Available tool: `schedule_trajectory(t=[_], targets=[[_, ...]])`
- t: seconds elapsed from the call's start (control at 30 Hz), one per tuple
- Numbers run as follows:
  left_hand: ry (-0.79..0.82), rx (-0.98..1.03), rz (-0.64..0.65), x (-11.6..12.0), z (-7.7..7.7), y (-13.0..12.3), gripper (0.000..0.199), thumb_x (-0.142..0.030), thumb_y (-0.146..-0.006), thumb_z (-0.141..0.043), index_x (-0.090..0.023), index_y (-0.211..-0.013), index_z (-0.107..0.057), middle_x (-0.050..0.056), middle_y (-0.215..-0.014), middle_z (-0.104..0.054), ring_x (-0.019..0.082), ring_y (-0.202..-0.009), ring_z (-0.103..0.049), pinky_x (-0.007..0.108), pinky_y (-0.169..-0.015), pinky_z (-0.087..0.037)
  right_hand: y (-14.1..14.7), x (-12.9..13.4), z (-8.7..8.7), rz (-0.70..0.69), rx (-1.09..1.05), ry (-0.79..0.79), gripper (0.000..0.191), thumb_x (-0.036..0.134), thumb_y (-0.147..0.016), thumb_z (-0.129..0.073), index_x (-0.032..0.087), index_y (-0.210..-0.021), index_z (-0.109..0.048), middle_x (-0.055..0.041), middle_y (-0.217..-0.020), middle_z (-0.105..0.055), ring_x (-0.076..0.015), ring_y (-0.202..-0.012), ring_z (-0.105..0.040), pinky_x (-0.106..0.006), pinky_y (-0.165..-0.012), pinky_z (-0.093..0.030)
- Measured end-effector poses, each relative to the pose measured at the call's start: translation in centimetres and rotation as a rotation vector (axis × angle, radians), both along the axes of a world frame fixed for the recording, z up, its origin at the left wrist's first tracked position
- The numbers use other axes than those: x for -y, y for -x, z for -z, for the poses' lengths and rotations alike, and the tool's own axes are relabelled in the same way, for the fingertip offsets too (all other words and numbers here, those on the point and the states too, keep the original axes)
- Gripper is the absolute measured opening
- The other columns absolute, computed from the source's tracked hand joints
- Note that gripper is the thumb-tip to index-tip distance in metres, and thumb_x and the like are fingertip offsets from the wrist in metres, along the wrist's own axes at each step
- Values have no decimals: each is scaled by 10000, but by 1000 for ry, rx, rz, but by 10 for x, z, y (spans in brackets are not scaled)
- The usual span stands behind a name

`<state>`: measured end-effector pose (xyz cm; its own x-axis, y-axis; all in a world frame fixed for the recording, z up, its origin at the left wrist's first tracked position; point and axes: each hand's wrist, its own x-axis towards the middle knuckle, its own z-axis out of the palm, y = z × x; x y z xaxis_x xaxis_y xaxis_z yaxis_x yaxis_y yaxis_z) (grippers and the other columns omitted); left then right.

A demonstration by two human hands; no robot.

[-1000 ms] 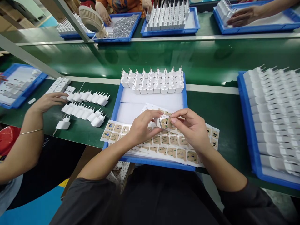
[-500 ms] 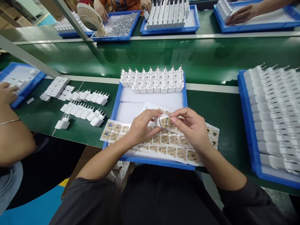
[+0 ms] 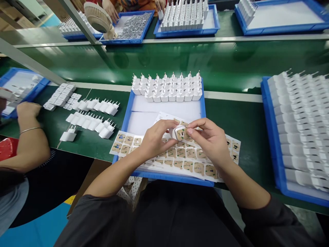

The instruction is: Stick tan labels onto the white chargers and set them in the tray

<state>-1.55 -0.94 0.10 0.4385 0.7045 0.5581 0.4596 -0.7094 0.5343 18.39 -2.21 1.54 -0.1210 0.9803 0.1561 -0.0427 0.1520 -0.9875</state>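
Observation:
Between the thumb and fingers of my left hand [image 3: 159, 137] is a white plug charger [image 3: 174, 133], its flat end turned toward my right hand [image 3: 209, 139]. A tan sticker [image 3: 181, 133] with green marks lies over that end, and my right thumb and forefinger pinch it at its right edge. How much of the sticker touches the charger is hard to see. Below both hands, sheets of tan stickers [image 3: 190, 153] overlap across the front of a blue tray [image 3: 125, 121]. Rows of white chargers [image 3: 172, 92] stand at the tray's back, pins up.
Loose chargers [image 3: 84, 120] lie left on the green bench. A larger tray of chargers [image 3: 298, 137] stands right. A co-worker's arm [image 3: 33, 140] is at far left, by another blue tray. Across the green divider are more trays, a fan [image 3: 99, 19] and a person's hands.
My hands, the charger and the sticker look almost unmoved. At left, the co-worker's arms have shifted and hold something white. The hand over the far right tray is gone from view.

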Motion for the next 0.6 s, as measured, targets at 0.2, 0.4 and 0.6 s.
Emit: schedule_trajectory(t=[0.2, 0.4, 0.6], targets=[[-23, -18, -2, 0, 1, 0, 344, -199, -831, -689, -192, -1131, -520, 106, -1118, -690, 197, -988, -673, 280, -708, -588, 2, 2, 1, 41, 43, -46, 56, 238, -860, -715, 224, -900, -678, -4, -868, -671, -151, -808, -651, -266, -686, -554], [-60, -34, -7, 0, 0, -1, 324, -222, -845, -688, -191, -1122, -523, 102, -1102, -696, 195, -985, -677, 285, -720, -591, 4, 4, 0, 85, 114, -91, 55, 229, -854, -717, 229, -890, -676, 4, -855, -667, -150, -814, -647, -268, -702, -573], [-70, -47, -12, 0, 0, -1, 307, -221, -852, -677, -193, -1116, -522, 99, -1092, -700, 193, -974, -679, 291, -721, -589, 5, 5, 0, 100, 168, -120, 56, 228, -853, -714, 232, -892, -673, 10, -846, -676, -147, -805, -650, -272, -703, -583]])
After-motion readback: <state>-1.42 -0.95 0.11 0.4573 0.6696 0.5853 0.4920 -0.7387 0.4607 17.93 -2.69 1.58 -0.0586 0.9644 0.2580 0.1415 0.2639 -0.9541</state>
